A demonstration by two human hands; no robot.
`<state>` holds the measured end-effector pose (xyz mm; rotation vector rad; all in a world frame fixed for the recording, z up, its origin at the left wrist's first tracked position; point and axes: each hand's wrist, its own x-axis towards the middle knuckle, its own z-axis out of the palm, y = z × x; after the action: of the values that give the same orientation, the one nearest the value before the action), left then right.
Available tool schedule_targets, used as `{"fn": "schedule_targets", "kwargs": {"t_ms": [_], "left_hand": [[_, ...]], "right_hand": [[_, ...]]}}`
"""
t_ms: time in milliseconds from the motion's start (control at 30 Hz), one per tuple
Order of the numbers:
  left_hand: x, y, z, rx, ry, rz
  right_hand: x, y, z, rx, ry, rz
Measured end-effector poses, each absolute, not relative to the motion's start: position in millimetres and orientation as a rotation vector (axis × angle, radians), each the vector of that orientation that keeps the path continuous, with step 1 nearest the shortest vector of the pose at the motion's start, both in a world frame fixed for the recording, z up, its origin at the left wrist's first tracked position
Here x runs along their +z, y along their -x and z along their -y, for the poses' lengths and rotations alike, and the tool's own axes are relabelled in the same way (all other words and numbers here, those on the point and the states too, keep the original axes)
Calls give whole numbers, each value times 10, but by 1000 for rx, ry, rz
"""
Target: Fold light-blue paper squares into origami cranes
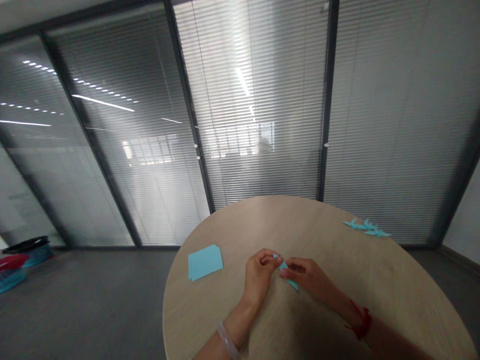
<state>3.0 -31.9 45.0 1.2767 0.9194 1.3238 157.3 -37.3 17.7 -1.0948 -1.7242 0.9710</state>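
A narrow piece of folded light-blue paper is held between my two hands, just above the round table. My left hand pinches its upper end between thumb and fingertips. Lower along the strip, my right hand grips it with thumb and index finger. Parts of the paper are hidden behind the fingers. To the left lies a small stack of flat light-blue paper sheets. Several folded light-blue paper pieces with pointed tips sit near the table's right far edge.
The round wooden table has its curved far edge close to a glass wall with blinds. On the floor at far left stand two bins, one with a black rim and one with a red rim.
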Motion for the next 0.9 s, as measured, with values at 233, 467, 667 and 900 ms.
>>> {"fn": "schedule_targets", "kwargs": {"t_ms": [233,467,667,900], "left_hand": [[481,-65,375,1290,-1346,-969],[431,-90,343,1272,-1327,-951],[430,-86,331,1275,-1311,-1007],[434,-72,334,1273,-1326,-1035]], "right_hand": [[163,-1582,372,1028,1165,1758],[125,-1583,378,1058,1122,1716],[147,-1578,375,1092,1124,1741],[204,-1583,411,1081,1081,1762]]}}
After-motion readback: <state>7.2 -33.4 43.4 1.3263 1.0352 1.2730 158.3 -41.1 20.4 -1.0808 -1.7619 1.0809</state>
